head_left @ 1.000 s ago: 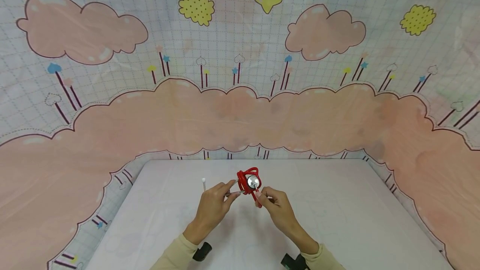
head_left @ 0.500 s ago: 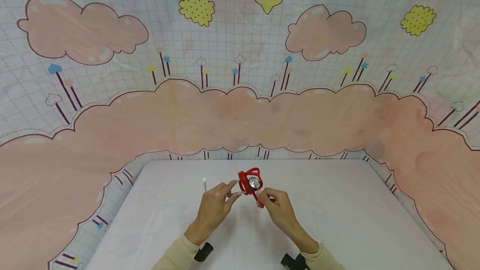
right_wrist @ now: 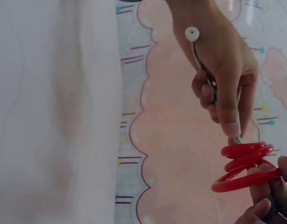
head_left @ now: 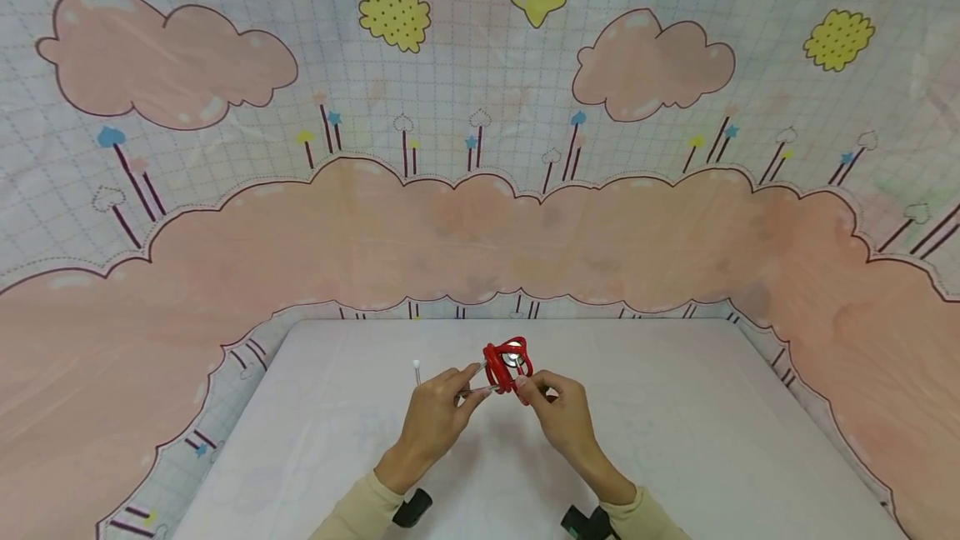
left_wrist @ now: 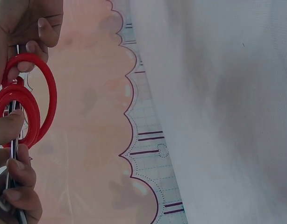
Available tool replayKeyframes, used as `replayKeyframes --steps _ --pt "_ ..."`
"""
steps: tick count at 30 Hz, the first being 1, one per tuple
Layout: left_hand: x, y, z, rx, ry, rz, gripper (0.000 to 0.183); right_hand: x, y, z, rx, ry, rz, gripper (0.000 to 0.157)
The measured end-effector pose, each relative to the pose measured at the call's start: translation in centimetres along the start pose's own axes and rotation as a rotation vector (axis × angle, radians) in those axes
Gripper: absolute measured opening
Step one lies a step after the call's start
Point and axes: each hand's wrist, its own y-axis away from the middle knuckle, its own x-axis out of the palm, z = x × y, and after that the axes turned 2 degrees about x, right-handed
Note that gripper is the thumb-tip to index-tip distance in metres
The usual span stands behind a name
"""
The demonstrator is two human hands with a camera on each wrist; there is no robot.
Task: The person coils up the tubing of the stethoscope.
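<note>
A stethoscope with its red tubing (head_left: pixel 493 367) wound into a coil is held up between my two hands over the table. My left hand (head_left: pixel 431 419) grips its metal ear tubes, and a white ear tip (right_wrist: pixel 192 34) sticks out behind that hand. On the other side, my right hand (head_left: pixel 562 419) pinches the red tubing near the end of the coil. The round silver chest piece (head_left: pixel 513 353) sits within the loops, partly covered by a strand of tubing. In the left wrist view, the coil's loops (left_wrist: pixel 52 93) stand around the metal tubes.
A white table (head_left: pixel 675 423) lies under both hands. Behind it hangs a cloth (head_left: pixel 480 232) printed with clouds and stars. Dark wrist cameras (head_left: pixel 588 522) sit below the sleeves.
Both hands and the stethoscope have shifted slightly right. The chest piece, earlier facing outward on the coil, now lies partly behind a red loop. The right hand has come closer to the coil.
</note>
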Motion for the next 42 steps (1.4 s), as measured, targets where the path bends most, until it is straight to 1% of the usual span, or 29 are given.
replayKeyframes --steps 2,3,9,11,13,17,20,25,31,35,36,38,41,42 --pt "0.0 0.0 -0.1 0.008 -0.006 0.000 0.037 0.1 0.1 0.0 -0.013 0.017 -0.038 0.019" --pt "0.0 0.0 -0.1 0.013 -0.012 0.000 0.037 0.2 0.1 -0.1 -0.033 0.036 -0.059 0.018" --pt "-0.3 -0.2 -0.6 0.027 -0.075 0.005 0.041 0.7 0.3 -0.2 -0.211 0.220 -0.229 0.012" --pt "-0.3 -0.2 -0.8 0.023 -0.089 0.019 0.042 0.8 0.3 -0.3 -0.239 0.265 -0.269 0.012" --pt "-0.3 -0.2 -0.9 0.019 -0.100 0.039 0.042 0.9 0.3 -0.3 -0.247 0.288 -0.292 0.011" --pt "-0.3 -0.1 -0.9 0.011 -0.114 0.066 0.040 0.9 0.2 -0.3 -0.258 0.302 -0.315 0.011" --pt "-0.3 0.0 -1.0 0.020 -0.097 0.065 0.039 1.0 0.1 -0.4 -0.274 0.306 -0.321 0.010" --pt "-0.2 0.1 -1.0 0.059 -0.074 0.069 0.037 1.2 0.0 -0.3 -0.289 0.327 -0.313 0.009" --pt "-0.1 0.2 -0.9 0.098 -0.115 0.076 0.035 1.3 -0.4 -0.2 -0.266 0.326 -0.297 0.010" --pt "-0.1 0.3 -1.0 0.134 -0.119 0.094 0.034 1.4 -0.7 -0.2 -0.266 0.310 -0.309 0.011" --pt "-0.1 0.4 -1.1 0.133 -0.111 0.097 0.034 1.4 -0.8 -0.2 -0.268 0.308 -0.316 0.012" --pt "-0.1 0.4 -1.1 0.112 -0.094 0.101 0.034 1.5 -0.9 -0.3 -0.281 0.309 -0.330 0.011" --pt "0.0 0.4 -1.2 0.050 -0.062 0.099 0.035 1.6 -0.8 -0.7 -0.317 0.328 -0.352 0.012" --pt "0.0 0.4 -1.2 0.031 -0.050 0.097 0.035 1.6 -0.7 -0.8 -0.327 0.332 -0.357 0.015"
